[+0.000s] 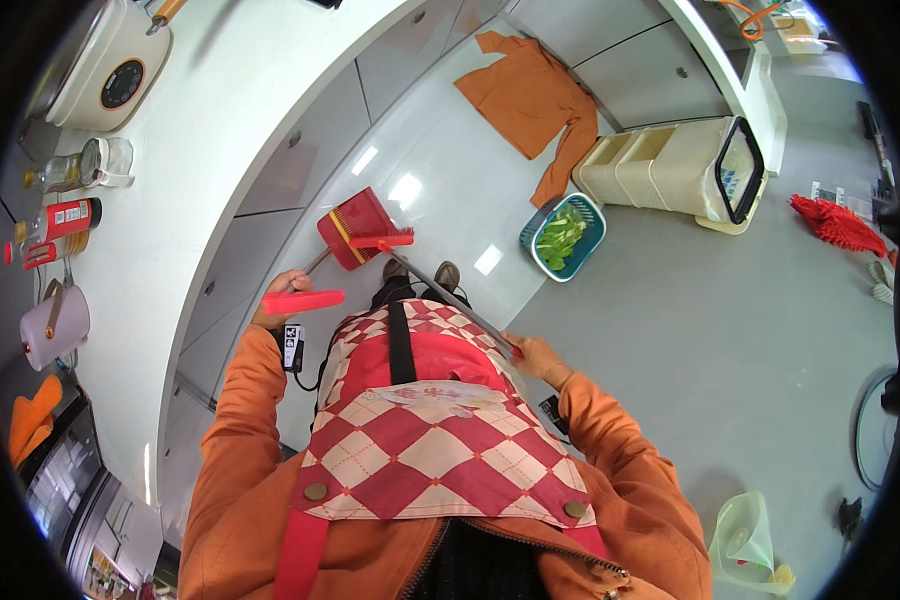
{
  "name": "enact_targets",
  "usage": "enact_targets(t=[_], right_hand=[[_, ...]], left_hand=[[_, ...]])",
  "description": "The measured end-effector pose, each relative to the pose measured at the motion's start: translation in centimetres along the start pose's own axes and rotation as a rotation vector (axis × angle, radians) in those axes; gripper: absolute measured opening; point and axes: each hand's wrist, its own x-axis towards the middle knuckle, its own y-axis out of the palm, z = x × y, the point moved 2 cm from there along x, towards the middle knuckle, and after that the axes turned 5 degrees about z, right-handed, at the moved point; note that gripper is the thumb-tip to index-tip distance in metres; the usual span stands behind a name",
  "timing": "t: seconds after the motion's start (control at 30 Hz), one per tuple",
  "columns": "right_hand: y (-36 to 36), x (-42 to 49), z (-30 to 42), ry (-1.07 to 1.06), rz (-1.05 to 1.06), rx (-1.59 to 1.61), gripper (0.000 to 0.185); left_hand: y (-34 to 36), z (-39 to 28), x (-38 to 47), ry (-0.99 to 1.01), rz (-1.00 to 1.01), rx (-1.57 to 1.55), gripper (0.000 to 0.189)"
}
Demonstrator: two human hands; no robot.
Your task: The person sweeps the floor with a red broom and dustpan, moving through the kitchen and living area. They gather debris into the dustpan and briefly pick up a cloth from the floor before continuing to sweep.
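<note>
My left hand (pixel 289 283) is closed around the grey pole of a long-handled red dustpan (pixel 358 217), whose pan has a yellow edge strip. A flat red plastic piece (pixel 304 301) lies just under that hand, probably the top grip of the pole. With my right hand (pixel 536 358) I hold the end of a broom's grey stick (pixel 450 298). The stick slants up and left to the red broom head (pixel 381 241), which overlaps the dustpan's right side in view. Whether the two touch is unclear. Both tools are in front of my shoes (pixel 446 276).
An orange long-sleeved top (pixel 532 97) lies on the floor ahead. Beside it stand a teal basket (pixel 526 238) of leafy greens and a cream bin (pixel 656 165). A white counter (pixel 195 150) curves along my left. Red cloth (pixel 836 223) and a pale green bag (pixel 742 536) lie right.
</note>
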Motion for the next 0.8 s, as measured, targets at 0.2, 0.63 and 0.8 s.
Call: enact_targets(t=[0.2,0.63,0.8], right_hand=[[-6.5,-2.1,-2.6,0.029,-0.138,-0.118,0.052],[-38.2,20.0,-5.1,0.02,-0.563,-0.077,0.026],[-44.7,32.7,-5.9,0.085,-0.613,-0.008,0.028]], left_hand=[[-1.3,-0.6,0.5,-0.048,0.079,-0.181,0.013],[3.2,2.0,5.2,0.212,0.111,-0.141,0.009],[5.1,2.4,8.9,0.246,-0.163,-0.442,0.02]])
